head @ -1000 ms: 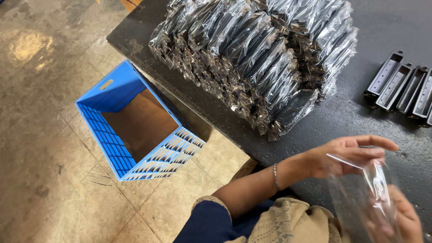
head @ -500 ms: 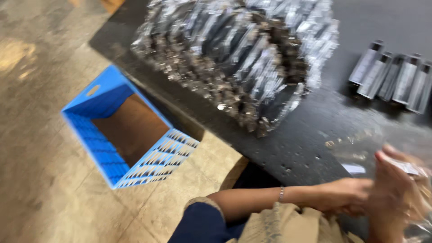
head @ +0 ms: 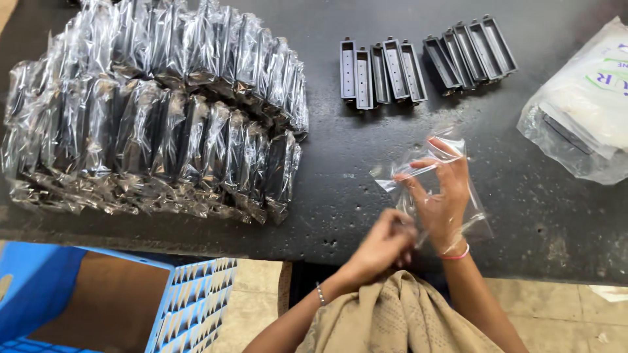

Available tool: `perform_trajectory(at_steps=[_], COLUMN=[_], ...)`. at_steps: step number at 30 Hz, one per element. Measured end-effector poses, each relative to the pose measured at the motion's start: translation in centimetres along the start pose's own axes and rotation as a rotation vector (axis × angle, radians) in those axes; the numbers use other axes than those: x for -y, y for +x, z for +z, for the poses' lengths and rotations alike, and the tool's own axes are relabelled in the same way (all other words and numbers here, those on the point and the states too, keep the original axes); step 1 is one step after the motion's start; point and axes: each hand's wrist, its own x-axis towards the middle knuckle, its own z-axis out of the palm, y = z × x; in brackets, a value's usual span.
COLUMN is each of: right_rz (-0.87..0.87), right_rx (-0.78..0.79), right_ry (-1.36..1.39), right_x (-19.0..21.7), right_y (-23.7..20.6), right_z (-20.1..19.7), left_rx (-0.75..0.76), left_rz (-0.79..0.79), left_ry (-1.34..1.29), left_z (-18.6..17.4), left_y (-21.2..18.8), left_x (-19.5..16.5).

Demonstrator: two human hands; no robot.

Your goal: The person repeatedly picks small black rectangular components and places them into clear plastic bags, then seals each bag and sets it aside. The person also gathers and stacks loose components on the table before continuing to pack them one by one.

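My right hand holds a small clear plastic bag up over the front of the dark table, fingers pinching its top edge. My left hand is curled at the bag's lower corner, gripping it near the table's front edge. The bag looks empty. A row of black rectangular plastic parts lies loose farther back on the table, beyond both hands.
A large stack of black parts packed in clear bags fills the table's left side. A bigger plastic bag with white contents sits at the right. A blue crate stands on the floor at lower left.
The view has swung right from the floor and crate to the table. Both hands have come together on the clear bag in front of me.
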Motion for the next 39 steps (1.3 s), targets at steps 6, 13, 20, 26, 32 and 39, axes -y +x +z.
perform_trajectory(at_steps=[6, 13, 20, 26, 32, 39], right_rz=[-0.038, -0.095, -0.044, -0.039, -0.145, -0.211], right_rx=[0.206, 0.534, 0.594, 0.604, 0.670, 0.862], right_ry=[-0.043, 0.180, 0.041, 0.001, -0.070, -0.017], right_x=[-1.9, -3.4, -4.8, -4.0, -3.9, -5.3], right_y=[-0.4, -0.7, -1.8, -1.2, -0.9, 1.9], right_z=[0.4, 0.9, -0.4, 0.9, 2.5, 1.9], left_rx=[-0.360, -0.404, -0.858, -0.851, -0.425, -0.583], left_rz=[0.224, 0.243, 0.428, 0.757, 0.673, 0.624], left_ry=[0.037, 0.348, 0.865, 1.305, 1.043, 1.255], left_z=[-4.7, -6.7, -7.6, -5.2, -1.8, -1.6], left_y=[1.2, 1.7, -0.6, -1.8, -0.7, 3.1], left_x=[-4.7, -5.7, -8.4, -9.4, -7.5, -5.0])
